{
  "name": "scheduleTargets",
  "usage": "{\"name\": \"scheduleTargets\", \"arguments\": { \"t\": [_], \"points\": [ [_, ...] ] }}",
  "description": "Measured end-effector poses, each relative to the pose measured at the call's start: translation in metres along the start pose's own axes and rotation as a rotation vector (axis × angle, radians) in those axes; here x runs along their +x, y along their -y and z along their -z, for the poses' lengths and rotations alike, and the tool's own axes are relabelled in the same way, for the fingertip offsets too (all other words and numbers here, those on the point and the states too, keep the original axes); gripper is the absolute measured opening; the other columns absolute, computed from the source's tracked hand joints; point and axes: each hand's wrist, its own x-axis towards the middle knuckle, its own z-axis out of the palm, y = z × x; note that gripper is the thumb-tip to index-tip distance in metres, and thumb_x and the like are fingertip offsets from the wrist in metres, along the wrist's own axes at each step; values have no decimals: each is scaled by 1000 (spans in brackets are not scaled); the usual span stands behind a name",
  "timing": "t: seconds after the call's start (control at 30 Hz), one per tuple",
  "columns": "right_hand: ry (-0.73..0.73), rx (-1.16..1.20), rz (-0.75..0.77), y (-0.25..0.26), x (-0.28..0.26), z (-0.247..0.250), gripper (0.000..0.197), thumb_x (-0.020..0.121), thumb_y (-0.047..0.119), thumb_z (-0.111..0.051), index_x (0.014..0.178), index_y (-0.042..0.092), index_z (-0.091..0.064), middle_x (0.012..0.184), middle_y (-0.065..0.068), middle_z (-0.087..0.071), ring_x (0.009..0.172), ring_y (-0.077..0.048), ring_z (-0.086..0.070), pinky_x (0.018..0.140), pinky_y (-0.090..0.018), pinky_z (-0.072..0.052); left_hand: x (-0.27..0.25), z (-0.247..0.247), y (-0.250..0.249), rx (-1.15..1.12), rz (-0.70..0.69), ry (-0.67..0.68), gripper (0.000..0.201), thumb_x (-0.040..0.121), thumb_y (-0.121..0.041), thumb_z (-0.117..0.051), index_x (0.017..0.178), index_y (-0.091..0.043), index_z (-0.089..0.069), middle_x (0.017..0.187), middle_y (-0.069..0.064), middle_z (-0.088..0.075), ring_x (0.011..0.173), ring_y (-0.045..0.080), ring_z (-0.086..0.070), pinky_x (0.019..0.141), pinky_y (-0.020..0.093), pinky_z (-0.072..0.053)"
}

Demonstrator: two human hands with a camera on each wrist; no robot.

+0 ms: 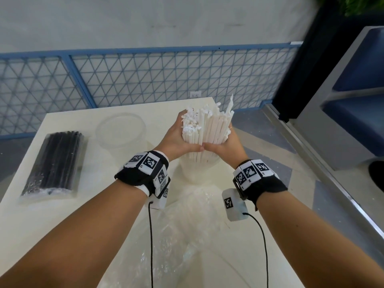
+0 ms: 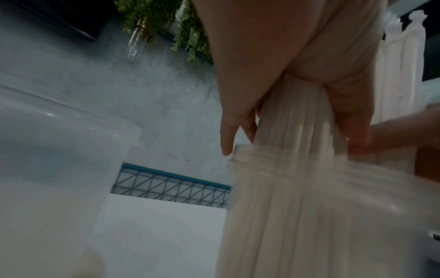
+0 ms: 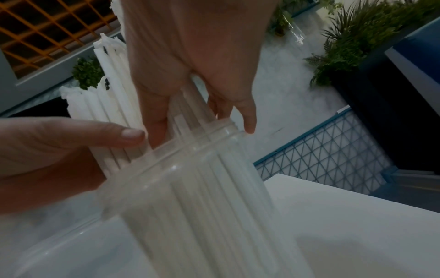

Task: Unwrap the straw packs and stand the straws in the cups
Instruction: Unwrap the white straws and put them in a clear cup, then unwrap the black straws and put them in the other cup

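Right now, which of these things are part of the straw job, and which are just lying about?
Part of the job:
white straws, held by left hand and right hand
their cup
empty cup
black straw pack

Lying about:
loose plastic wrap
table

The cup (image 1: pixel 198 173) is the landmark. Its mouth is packed with the bundle of white straws (image 1: pixel 207 129), and the left hand (image 1: pixel 176 140) and right hand (image 1: pixel 225 146) close round that bundle from either side, thumbs touching in front, so nothing passes in from above. Left of the cup and further back stands an empty clear cup (image 1: pixel 120 129); well beyond it lies the pack of black straws (image 1: pixel 55 165). Crumpled clear wrap (image 1: pixel 187 225) covers the table (image 1: pixel 31 225) in front of the cup. Right of the cup the table edge is near.
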Motion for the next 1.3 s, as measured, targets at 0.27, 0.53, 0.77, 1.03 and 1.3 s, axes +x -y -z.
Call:
{"name": "scheduleTargets", "arguments": {
  "t": [0.27, 0.53, 0.77, 1.03, 1.3],
  "points": [
    [-85, -107, 415, 29, -2, -5, 54, 87, 38, -52, 136, 25, -36, 135, 0, -41, 129, -8, -36, 110, -23, -28, -14, -3, 9, -16, 7, -36, 115, 64, -23, -83, 147, -29, -3, 153, -6, -18, 131, -3, -19, 103, 13, -22],
    [37, -462, 301, 31, -7, -14, 50, 94, 36, -21, 138, 25, -41, 146, 1, -41, 143, -16, -22, 117, -45, -6, -17, -3, 11, 31, 56, -73, 111, 72, -30, -77, 148, -23, 4, 154, -1, -15, 140, 12, -21, 111, 25, -22],
    [161, -857, 401, 42, -19, -24, 59, 94, 47, -9, 146, 26, -26, 156, 5, -23, 146, -16, -7, 115, -46, 4, -19, -7, 18, 92, 62, -65, 89, 81, -26, -68, 148, -18, -10, 153, 0, -22, 141, 14, -23, 111, 26, -23],
    [87, -907, 402, 37, -24, -19, 57, 97, 38, -21, 149, 20, -5, 158, -2, -12, 147, -22, -3, 116, -49, 2, -31, -7, 25, 282, 99, -55, 79, 86, -37, -58, 148, -17, -13, 149, 5, -24, 135, 19, -33, 106, 23, -25],
    [246, -1149, 344, 31, -27, -35, 60, 97, 43, -15, 149, 12, -10, 158, -6, -12, 147, -23, -4, 116, -51, 0, -61, 9, 23, 389, 119, -58, 66, 88, -25, -59, 145, -22, -25, 141, 6, -33, 125, 22, -41, 102, 23, -31]
  ]
}}
